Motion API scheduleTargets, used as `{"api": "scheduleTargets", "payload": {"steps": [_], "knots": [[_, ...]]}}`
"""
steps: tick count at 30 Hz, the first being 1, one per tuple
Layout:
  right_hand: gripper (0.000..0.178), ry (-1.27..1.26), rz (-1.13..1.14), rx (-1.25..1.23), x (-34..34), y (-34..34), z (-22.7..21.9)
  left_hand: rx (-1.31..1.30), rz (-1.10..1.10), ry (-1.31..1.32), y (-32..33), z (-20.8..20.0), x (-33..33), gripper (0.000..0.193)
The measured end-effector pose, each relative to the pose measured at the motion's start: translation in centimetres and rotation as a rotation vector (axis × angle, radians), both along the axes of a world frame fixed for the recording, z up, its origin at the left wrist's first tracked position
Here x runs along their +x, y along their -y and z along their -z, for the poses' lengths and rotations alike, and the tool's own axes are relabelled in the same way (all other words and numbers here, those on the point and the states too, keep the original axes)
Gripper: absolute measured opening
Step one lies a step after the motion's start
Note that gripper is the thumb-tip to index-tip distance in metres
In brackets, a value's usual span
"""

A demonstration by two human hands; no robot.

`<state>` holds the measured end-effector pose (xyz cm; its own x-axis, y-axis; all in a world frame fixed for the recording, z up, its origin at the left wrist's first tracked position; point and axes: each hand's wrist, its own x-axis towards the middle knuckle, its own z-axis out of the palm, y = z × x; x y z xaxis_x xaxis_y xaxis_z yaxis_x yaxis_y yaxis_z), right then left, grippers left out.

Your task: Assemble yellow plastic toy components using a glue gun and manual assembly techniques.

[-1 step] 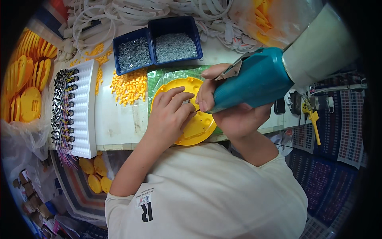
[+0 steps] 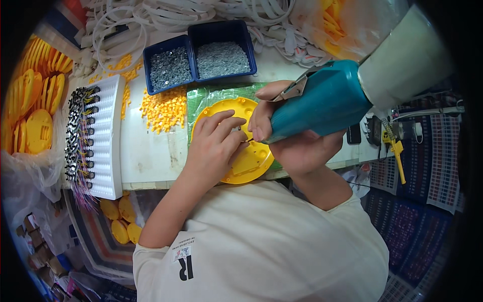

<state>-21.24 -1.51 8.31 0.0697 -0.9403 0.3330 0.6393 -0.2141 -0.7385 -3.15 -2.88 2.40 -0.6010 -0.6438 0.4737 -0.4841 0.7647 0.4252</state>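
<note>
My right hand (image 2: 302, 153) is wrapped around a teal power screwdriver (image 2: 324, 98) with a silver lever on its side. The tool leans down to the left, its thin dark bit reaching a round yellow plastic cover (image 2: 251, 168). That cover lies on a green woven mat (image 2: 196, 95) at the table's front edge. Over the cover's left half, my left hand (image 2: 211, 148) presses with bent fingers, gripping it close to the bit. The exact spot under the bit is partly hidden by my fingertips.
Two blue bins (image 2: 221, 75) of small metal parts stand behind the mat. Small yellow pieces (image 2: 163, 108) lie left of it. A white foam tray (image 2: 106, 146) carries wired black parts. Yellow covers (image 2: 37, 131) are stacked far left; white strips (image 2: 176, 17) crowd the back.
</note>
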Motion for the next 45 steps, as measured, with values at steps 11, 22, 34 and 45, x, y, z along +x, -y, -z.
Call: {"api": "scheduleTargets", "payload": {"steps": [11,22,34,45], "knots": [[0.108,0.018,0.026,0.028,0.2,-0.3,0.3,0.032,0.031,-0.026,-0.1,-0.4,0.0,0.019],[0.106,0.015,0.06,0.024,0.0,-0.6,1.5,0.156,-0.019,-0.057,0.2,-1.2,1.5,0.055],[0.105,-0.196,0.077,0.083,0.6,-0.9,2.8,0.138,0.002,0.33,0.5,0.0,1.5,0.078],[0.097,-0.303,0.034,0.132,0.8,-0.8,3.3,0.137,0.007,0.37,0.5,0.7,1.6,0.075]]}}
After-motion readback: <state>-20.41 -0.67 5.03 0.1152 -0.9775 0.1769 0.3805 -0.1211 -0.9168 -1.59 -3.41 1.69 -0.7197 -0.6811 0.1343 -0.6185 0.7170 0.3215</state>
